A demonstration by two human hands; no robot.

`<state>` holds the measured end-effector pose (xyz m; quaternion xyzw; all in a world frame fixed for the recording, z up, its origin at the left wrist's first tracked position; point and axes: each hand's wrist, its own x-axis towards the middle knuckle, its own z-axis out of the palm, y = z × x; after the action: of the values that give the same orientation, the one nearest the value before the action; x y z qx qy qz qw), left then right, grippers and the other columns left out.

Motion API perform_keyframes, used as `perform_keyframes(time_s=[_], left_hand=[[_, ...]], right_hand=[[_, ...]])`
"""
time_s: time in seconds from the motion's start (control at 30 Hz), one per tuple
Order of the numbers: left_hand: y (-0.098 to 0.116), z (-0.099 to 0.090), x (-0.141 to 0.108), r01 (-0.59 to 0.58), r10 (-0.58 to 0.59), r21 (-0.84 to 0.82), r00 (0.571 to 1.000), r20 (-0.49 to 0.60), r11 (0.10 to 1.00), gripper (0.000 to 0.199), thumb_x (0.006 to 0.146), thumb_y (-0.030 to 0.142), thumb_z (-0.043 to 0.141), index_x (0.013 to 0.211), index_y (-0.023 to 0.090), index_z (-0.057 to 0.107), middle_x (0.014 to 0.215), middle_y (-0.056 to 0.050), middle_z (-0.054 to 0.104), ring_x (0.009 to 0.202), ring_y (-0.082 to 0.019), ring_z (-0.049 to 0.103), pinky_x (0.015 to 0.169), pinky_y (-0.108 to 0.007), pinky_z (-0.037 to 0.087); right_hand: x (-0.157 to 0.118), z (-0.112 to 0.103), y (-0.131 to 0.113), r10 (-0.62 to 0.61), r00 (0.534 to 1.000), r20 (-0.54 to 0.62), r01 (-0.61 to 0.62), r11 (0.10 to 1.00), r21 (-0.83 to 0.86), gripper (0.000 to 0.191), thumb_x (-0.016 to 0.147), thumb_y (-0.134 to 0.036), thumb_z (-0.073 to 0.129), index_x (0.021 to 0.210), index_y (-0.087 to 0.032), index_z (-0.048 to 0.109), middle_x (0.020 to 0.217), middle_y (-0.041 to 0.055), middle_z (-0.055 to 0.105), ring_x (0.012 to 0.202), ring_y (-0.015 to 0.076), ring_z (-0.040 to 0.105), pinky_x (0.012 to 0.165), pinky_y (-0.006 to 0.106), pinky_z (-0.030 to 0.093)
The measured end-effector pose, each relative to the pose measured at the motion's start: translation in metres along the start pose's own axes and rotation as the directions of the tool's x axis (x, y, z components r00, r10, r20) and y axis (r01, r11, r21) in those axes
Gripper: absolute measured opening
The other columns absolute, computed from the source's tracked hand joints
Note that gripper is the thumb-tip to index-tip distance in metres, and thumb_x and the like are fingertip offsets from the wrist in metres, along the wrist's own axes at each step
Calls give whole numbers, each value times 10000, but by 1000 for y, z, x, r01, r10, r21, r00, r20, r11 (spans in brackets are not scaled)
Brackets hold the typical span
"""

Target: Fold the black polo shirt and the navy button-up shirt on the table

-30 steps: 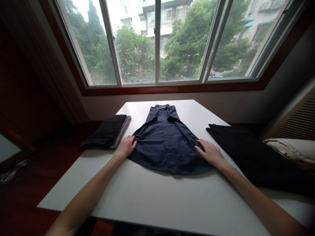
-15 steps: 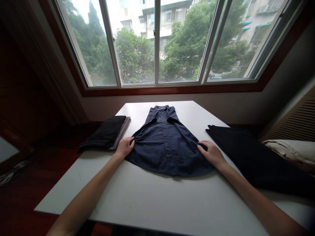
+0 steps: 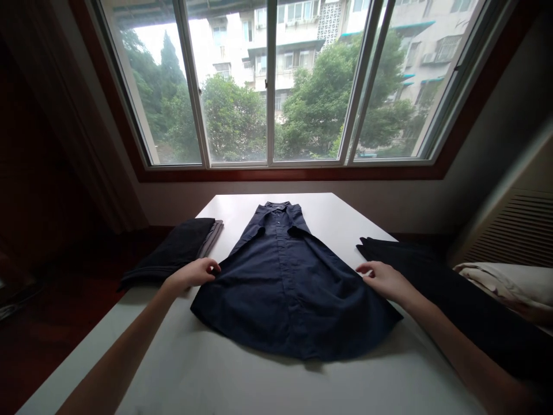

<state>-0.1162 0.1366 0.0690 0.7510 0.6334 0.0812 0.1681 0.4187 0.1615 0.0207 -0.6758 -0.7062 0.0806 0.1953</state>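
Observation:
A dark navy button-front shirt (image 3: 280,276) lies face up on the white table, collar at the far end and curved hem towards me. Its sleeves are folded in over the front. My left hand (image 3: 190,275) is at the shirt's left side edge, fingers curled and a gap showing between thumb and forefinger. At the right side edge is my right hand (image 3: 384,281), thumb and forefinger apart, tips close to the cloth. Neither hand visibly pulls the fabric; both side edges run smooth.
Folded dark clothes (image 3: 173,251) with a greyish-brown piece lie at the table's left edge. Black garments (image 3: 436,282) are spread along the right, beside a cream cloth (image 3: 510,282). The white table (image 3: 207,369) stands before a wide window (image 3: 270,86).
Both hands have moved farther apart, off the cloth to its side edges. The shirt's lower part appears wider and smoother, its creases by the left hand gone. The view has tilted up slightly.

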Motion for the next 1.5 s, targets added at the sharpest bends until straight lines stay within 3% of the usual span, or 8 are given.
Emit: perform_keyframes(time_s=[0.17,0.4,0.67,0.9,1.07,1.23,1.37,1.5], left_hand=[[50,-17,65,-36,63,316,995,-76,948,308,803,213,566,1080,216,700,1150,-70,692,1056,-249,645,872,-282,494],[123,20,184,-76,129,439,987,-92,895,389,821,209,649,1204,169,591,1240,-154,606,1148,-287,583,943,-381,483],[120,36,247,-69,131,469,986,-100,880,264,940,310,567,1151,155,601,1172,-91,615,1019,-203,619,879,-406,527],[27,-8,249,160,-46,380,955,-292,911,378,897,79,405,1224,186,561,1203,-139,610,1048,-238,642,822,-304,506],[-20,-13,242,339,-227,307,909,-349,889,348,816,120,501,1149,172,586,1141,-149,650,1026,-266,647,809,-338,513],[2,-2,266,257,-133,292,914,-384,921,332,904,259,427,1206,173,534,1259,-147,587,1179,-269,552,964,-390,441],[42,18,293,108,-15,296,954,-301,949,437,882,469,500,1226,200,512,1234,-121,604,1161,-274,557,960,-391,447],[64,34,311,76,-7,288,972,-235,954,374,831,280,583,1182,157,543,1187,-164,622,1133,-304,579,902,-391,476]], right_hand=[[72,-20,-87,-145,983,114,166,965,-203,331,813,-217,499,1093,-166,669,1171,103,664,1019,241,637,823,289,484],[164,29,-172,-128,975,182,186,918,-350,499,788,-186,588,1281,-159,512,1234,160,613,1057,275,613,802,317,486],[197,62,-145,-128,986,109,160,916,-368,428,816,-73,496,1223,-191,550,1192,143,636,1064,260,618,854,337,469],[215,27,-53,145,989,23,-132,946,-296,455,775,-122,466,1212,-158,588,1114,170,674,962,273,666,699,329,497],[223,6,-1,282,947,153,-245,944,-219,356,706,-123,522,1029,-80,667,759,115,701,651,207,672,576,261,465],[253,-2,-9,252,959,128,-226,956,-190,452,752,-123,548,1198,-53,587,977,179,695,833,232,674,656,261,473],[267,16,-49,70,989,131,-48,986,-161,552,851,-365,577,1322,-90,498,1200,173,624,1029,237,621,823,270,467],[261,51,-86,-64,981,184,99,978,-186,595,770,-340,691,1314,-168,519,1241,149,603,1081,282,594,861,338,463]])
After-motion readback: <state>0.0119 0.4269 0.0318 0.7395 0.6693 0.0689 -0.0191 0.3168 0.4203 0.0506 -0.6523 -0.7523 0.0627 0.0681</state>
